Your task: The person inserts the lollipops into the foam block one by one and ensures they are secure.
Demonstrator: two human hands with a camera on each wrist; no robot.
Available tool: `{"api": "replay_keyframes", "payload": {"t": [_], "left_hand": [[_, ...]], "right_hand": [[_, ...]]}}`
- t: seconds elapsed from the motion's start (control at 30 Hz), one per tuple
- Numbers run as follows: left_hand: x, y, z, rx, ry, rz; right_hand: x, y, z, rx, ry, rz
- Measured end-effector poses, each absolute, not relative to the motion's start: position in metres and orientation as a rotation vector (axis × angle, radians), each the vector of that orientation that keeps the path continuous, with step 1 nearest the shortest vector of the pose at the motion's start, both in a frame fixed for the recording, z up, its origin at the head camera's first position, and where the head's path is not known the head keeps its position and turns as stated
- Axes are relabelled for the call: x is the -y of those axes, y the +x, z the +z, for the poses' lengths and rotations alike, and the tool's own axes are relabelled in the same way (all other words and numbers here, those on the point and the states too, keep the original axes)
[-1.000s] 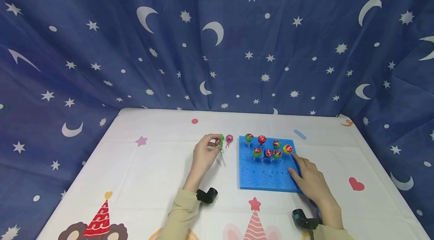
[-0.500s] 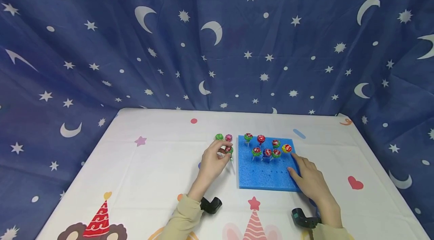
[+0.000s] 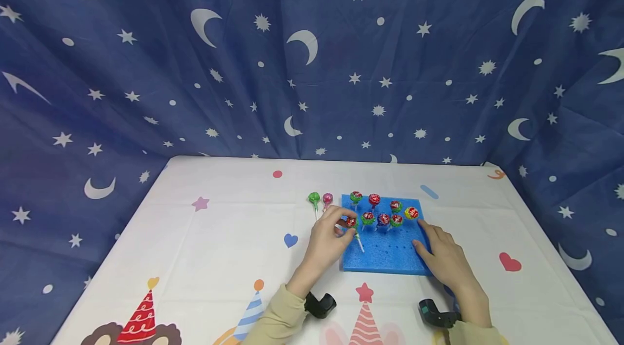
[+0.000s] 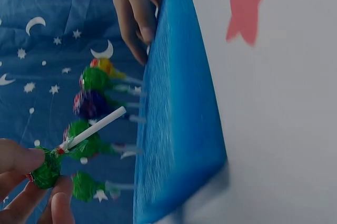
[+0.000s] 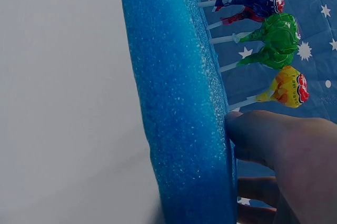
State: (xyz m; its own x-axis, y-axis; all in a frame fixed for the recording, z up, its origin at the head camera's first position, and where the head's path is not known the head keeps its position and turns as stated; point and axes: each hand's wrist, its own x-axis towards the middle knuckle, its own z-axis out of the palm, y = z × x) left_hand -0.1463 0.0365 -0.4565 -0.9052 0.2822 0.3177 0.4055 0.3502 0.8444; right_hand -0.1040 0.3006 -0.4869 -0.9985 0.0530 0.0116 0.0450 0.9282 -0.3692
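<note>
My left hand [image 3: 325, 241] pinches a green-wrapped lollipop [image 4: 46, 170] by its candy head, between thumb and fingers. Its white stick points down toward the blue foam board [image 3: 385, 259], and the hand overlaps the board's left edge in the head view. Several wrapped lollipops stand upright in the board's back half, among them a yellow one [image 5: 289, 88] and a dark blue one [image 4: 89, 104]. My right hand [image 3: 449, 259] rests along the board's right edge, fingers extended, thumb on its top near the yellow lollipop. Rows of small holes show in the board's front half.
Left of the board, a green lollipop [image 3: 314, 197] and a pink lollipop [image 3: 327, 198] lie on the white printed tablecloth [image 3: 234, 226]. A blue curtain [image 3: 312, 90] with moons and stars rises behind the table.
My left hand has carried the green-wrapped lollipop rightward from beside the two loose lollipops to over the board's left edge. My right hand has stayed at the board.
</note>
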Motion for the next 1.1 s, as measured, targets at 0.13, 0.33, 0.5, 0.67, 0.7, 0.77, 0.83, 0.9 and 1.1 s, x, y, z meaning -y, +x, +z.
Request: {"api": "replay_keyframes", "payload": {"t": [0.13, 0.33, 0.5, 0.67, 0.7, 0.77, 0.83, 0.9, 1.1], "left_hand": [[-0.046, -0.143, -0.454, 2.485, -0.653, -1.625], [-0.06, -0.137, -0.449, 2.47, -0.694, -1.625], [-0.073, -0.133, -0.447, 2.443, -0.756, -1.573], [-0.086, -0.132, -0.45, 2.403, -0.841, -1.482], [-0.089, -0.132, -0.45, 2.395, -0.858, -1.46], [-0.094, -0.132, -0.45, 2.393, -0.886, -1.398], [-0.099, -0.132, -0.449, 2.396, -0.908, -1.336], [-0.103, -0.131, -0.448, 2.412, -0.92, -1.277], [-0.113, -0.132, -0.449, 2.449, -0.944, -1.117]], "right_hand": [[-0.3, -0.104, -0.486, 3.075, -0.074, 0.585], [-0.299, -0.103, -0.484, 3.077, -0.071, 0.583], [-0.299, -0.103, -0.483, 3.081, -0.072, 0.576], [-0.299, -0.103, -0.482, 3.082, -0.067, 0.581], [-0.3, -0.103, -0.482, 3.081, -0.064, 0.583], [-0.3, -0.103, -0.482, 3.08, -0.058, 0.585], [-0.301, -0.104, -0.482, 3.079, -0.055, 0.586], [-0.302, -0.104, -0.483, 3.078, -0.051, 0.59], [-0.305, -0.104, -0.484, 3.077, -0.037, 0.615]]}}
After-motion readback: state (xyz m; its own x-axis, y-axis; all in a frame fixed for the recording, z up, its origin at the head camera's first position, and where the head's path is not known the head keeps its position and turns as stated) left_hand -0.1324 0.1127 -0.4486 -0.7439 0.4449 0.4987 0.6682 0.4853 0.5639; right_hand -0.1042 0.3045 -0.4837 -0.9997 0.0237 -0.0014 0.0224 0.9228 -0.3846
